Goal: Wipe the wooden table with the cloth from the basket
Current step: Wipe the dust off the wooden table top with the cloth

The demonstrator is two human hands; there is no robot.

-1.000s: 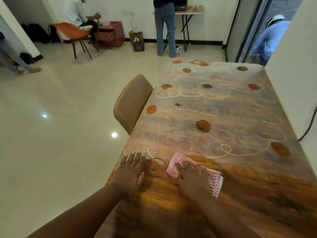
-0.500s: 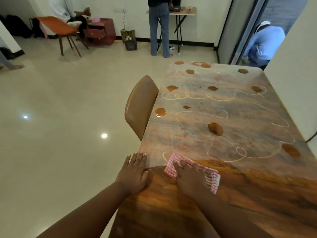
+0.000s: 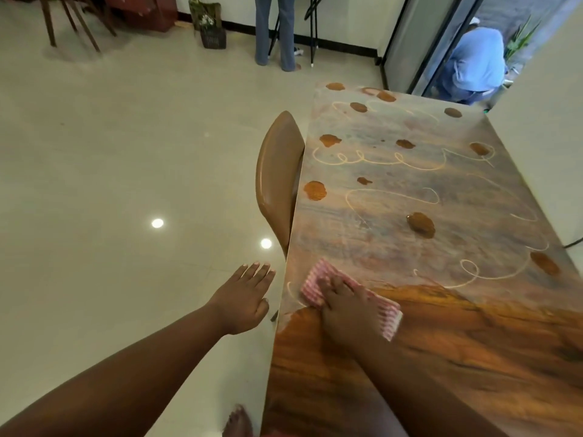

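Observation:
The wooden table runs from bottom right to the far doorway. Its near part shines dark and clean; the farther part is dull, with brown blobs and pale squiggly lines. A folded pink-and-white checked cloth lies on the boundary near the table's left edge. My right hand presses flat on the cloth, fingers spread toward the left edge. My left hand hovers over the floor just off the table's left edge, fingers straight, holding nothing. No basket is in view.
A brown padded chair is tucked against the table's left side. A white wall borders the table on the right. One person stands at the far wall; another crouches in the doorway. A plant basket stands far back.
My left hand has come off the table and now hangs over the floor beside its edge. My right hand has slid the cloth left toward the edge. The camera has tilted downward.

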